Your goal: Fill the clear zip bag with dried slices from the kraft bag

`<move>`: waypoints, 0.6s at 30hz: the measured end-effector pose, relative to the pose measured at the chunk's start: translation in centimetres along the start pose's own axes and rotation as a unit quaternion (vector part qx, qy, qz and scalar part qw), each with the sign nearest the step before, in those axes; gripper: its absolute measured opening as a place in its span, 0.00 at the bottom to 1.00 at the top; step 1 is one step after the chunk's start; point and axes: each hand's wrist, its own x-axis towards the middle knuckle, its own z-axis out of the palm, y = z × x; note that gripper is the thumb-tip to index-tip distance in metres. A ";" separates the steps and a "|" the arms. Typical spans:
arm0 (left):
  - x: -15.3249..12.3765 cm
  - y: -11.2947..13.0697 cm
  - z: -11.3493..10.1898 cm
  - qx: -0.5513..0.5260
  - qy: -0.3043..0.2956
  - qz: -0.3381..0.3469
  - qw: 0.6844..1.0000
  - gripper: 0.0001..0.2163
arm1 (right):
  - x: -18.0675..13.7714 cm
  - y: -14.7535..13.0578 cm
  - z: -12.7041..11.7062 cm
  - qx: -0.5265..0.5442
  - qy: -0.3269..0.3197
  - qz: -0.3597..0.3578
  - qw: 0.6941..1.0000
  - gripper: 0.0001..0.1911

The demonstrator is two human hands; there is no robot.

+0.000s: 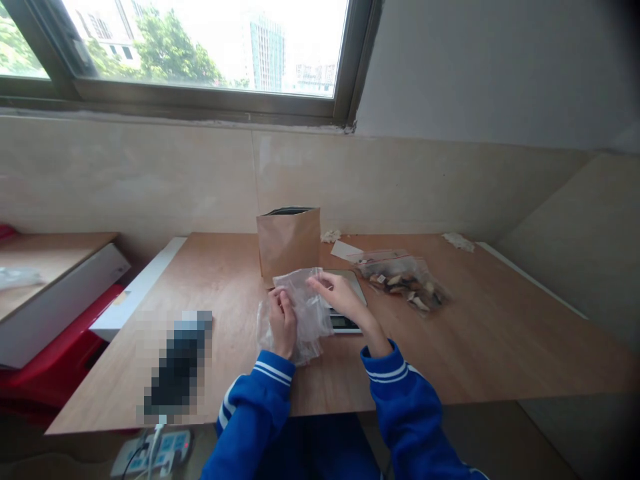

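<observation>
Both my hands hold a small clear plastic bag (306, 308) just above the wooden table (480, 333). My left hand (283, 323) pinches the bag's left edge with fingers closed. At the bag's top right, my right hand (340, 295) grips the edge between fingers and thumb. A small digital scale (347, 313) lies under and behind my right hand. An upright brown paper pouch (289, 241) with its top open stands just behind the bag. Clear zip bags with brown and white pieces inside (406, 279) lie to the right.
A pixelated dark object (176, 363) lies on the table at left. White scraps (459, 241) and a paper slip (346, 251) sit near the wall. A power strip (153, 453) is below the front edge. Red furniture and a second board (50, 267) stand left.
</observation>
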 end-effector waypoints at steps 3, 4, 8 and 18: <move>0.3 1.5 -0.7 0.036 -0.039 0.042 0.998 0.14 | -0.4 0.5 -0.2 0.079 0.065 0.024 0.994 0.23; 0.5 2.1 -1.1 0.058 -0.060 0.050 0.995 0.14 | -0.5 0.6 -0.2 0.102 0.086 0.036 0.990 0.25; 1.1 4.1 -2.9 0.091 -0.105 0.034 0.990 0.13 | -1.0 2.2 -0.2 0.128 0.086 0.064 0.986 0.29; 0.4 1.2 -7.3 0.201 -0.077 -0.102 0.971 0.17 | -1.8 14.4 -8.8 -0.428 0.247 0.083 0.866 0.29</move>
